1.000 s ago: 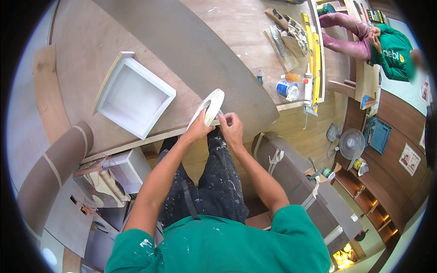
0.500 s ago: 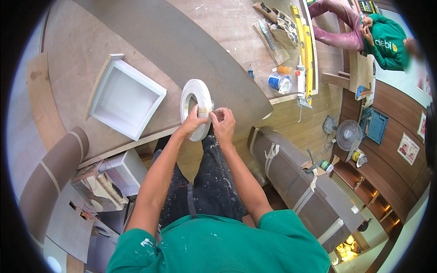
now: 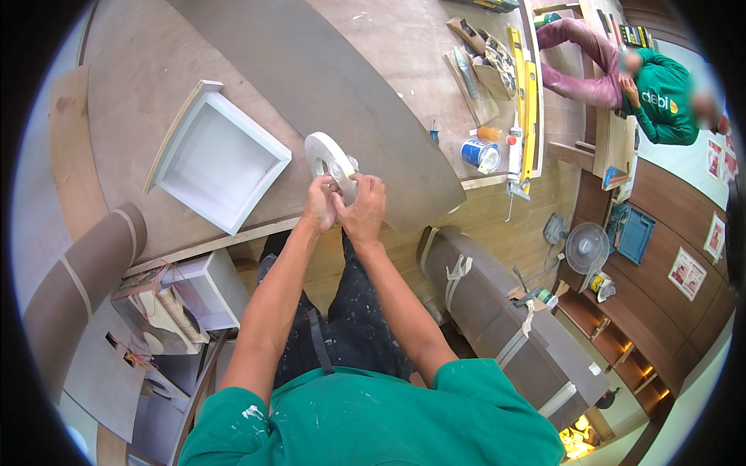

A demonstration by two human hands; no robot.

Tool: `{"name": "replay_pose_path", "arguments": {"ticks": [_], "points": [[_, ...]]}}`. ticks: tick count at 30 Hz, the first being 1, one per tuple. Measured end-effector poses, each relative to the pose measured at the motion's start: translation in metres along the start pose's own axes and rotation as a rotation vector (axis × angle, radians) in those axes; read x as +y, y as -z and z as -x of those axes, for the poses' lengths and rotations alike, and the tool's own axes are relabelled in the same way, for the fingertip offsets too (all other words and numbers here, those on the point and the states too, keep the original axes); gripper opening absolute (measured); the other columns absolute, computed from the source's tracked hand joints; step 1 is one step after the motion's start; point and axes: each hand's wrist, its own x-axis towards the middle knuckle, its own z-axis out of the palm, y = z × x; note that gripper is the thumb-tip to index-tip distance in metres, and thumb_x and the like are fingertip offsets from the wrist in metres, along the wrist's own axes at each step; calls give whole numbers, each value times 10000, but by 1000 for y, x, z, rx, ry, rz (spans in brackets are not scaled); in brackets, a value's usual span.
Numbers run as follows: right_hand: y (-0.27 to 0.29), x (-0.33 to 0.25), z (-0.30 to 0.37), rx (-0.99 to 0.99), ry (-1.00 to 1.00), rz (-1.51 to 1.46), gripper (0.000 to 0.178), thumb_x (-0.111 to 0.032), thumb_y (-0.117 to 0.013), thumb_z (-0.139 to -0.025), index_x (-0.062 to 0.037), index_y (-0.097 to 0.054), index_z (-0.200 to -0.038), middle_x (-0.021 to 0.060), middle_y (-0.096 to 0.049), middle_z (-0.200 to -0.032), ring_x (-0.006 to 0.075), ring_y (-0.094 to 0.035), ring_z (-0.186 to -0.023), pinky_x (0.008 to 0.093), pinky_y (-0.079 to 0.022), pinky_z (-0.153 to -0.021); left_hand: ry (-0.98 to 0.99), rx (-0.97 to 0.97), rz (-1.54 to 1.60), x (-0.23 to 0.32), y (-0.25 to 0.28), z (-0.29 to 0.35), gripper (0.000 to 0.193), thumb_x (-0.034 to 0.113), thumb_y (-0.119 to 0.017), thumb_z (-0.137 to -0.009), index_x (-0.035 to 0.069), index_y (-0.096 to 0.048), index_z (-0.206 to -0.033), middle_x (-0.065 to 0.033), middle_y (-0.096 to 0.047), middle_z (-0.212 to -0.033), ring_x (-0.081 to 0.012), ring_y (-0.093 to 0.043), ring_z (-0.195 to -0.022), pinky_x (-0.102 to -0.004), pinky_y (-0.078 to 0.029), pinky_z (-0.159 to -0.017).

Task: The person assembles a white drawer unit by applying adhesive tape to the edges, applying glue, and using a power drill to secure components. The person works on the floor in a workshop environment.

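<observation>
A flat roll of white edging strip (image 3: 332, 146) stands tilted at the table's near edge. My left hand (image 3: 321, 205) is closed on the lower left of its ring. My right hand (image 3: 364, 211) grips the lower right side, fingers bent, its thumb close to the left one. A crumpled, see-through bit of tape or film (image 3: 347, 167) shows at the roll above my right fingers. My fingertips are partly hidden behind the hands. Left of the roll lies an open white drawer box (image 3: 221, 167) with a curved wooden front.
A brown curved panel (image 3: 311, 78) lies across the wooden table. To the right are a paint can (image 3: 475, 153), a sealant tube (image 3: 514, 147) and a yellow spirit level (image 3: 531, 116). A wrapped brown piece (image 3: 497, 303) stands behind on the right. A co-worker (image 3: 660, 97) sits at far right.
The roll has turned more edge-on and sits lower in my hands. Both hands have come closer together, the right one moving left. The view has shifted slightly.
</observation>
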Motion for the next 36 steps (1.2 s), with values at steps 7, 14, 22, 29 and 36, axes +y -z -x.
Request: {"name": "replay_pose_path", "arguments": {"ticks": [7, 14, 22, 29, 36], "points": [[-14, -3, -18, 25, 182, 120, 178, -77, -760, -749, -86, -629, -870, 58, -600, -921, 273, -584, -866, 415, -466, -724, -23, 19, 197, 6, -5, -3, 557, 435, -434, -903, 80, -505, -1327, -83, -575, -1168, -229, -524, -1048, -394, -400, -991], [-14, -17, -38, 66, 220, -38, 130, -50, -735, -770, -72, -634, -847, 67, -629, -860, 293, -598, -823, 411, -496, -692, -38, 44, 212, 10, -1, -25, 707, 615, -536, -909, 83, -456, -1368, -86, -556, -1208, -229, -516, -1161, -395, -379, -1037], [-14, -12, -22, 34, -335, -341, 82, -57, -714, -855, 0, -654, -860, 84, -661, -826, 168, -627, -705, 307, -503, -630, -281, 216, 53, -7, -28, -18, 671, 642, -592, -907, 82, -566, -1275, -70, -597, -1175, -183, -563, -1096, -346, -437, -959], [-20, -4, -30, 203, -595, -479, 108, -49, -716, -855, 41, -655, -852, 57, -666, -761, 117, -597, -668, 273, -487, -620, -158, 241, -115, -1, -47, -7, 659, 638, -670, -854, 77, -628, -1199, -32, -642, -1071, -156, -599, -1009, -318, -463, -889], [-27, 3, -47, 244, -748, -626, 98, -42, -719, -842, 39, -668, -865, 60, -675, -767, 126, -611, -675, 279, -497, -628, -130, 308, -85, -8, -50, -13, 752, 682, -675, -824, 67, -600, -1250, -29, -630, -1126, -158, -580, -1055, -324, -454, -912]]}}
